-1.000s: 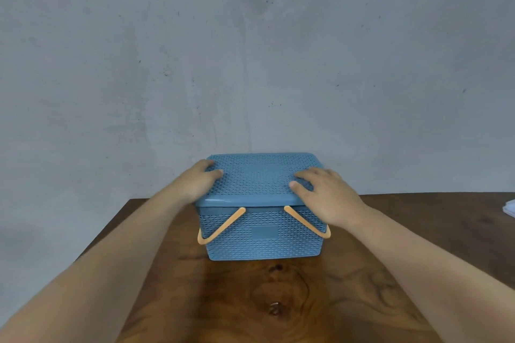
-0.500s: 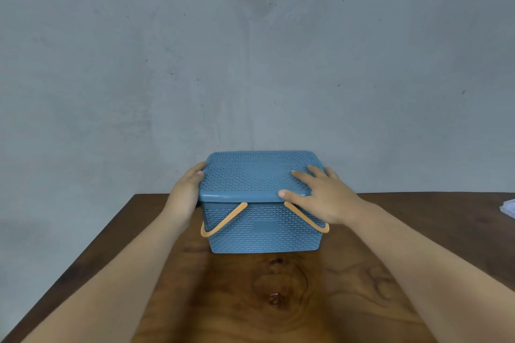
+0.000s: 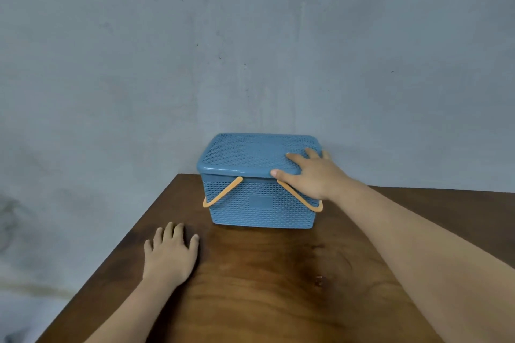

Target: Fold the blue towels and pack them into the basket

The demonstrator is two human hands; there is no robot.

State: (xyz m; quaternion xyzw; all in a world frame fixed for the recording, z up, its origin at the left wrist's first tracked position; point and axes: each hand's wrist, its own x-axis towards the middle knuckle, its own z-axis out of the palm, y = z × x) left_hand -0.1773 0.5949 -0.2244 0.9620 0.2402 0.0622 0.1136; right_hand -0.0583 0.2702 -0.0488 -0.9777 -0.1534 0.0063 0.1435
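A blue woven-pattern plastic basket [image 3: 259, 207] stands at the far edge of the wooden table, against the wall. Its blue lid [image 3: 250, 154] is on top and closed. Two orange handles [image 3: 221, 195] hang down its front. My right hand [image 3: 313, 172] rests on the lid's right front corner, fingers spread flat and thumb along the lid's edge. My left hand [image 3: 170, 255] lies flat on the table, left of and nearer than the basket, holding nothing. No towels are visible; the basket's inside is hidden.
The dark wooden table [image 3: 264, 287] has its left edge running diagonally just beside my left hand. A grey plaster wall [image 3: 250, 50] stands right behind the basket.
My left hand has come off the lid's left side and dropped flat onto the table. My right hand stays on the lid. The view has shifted left.
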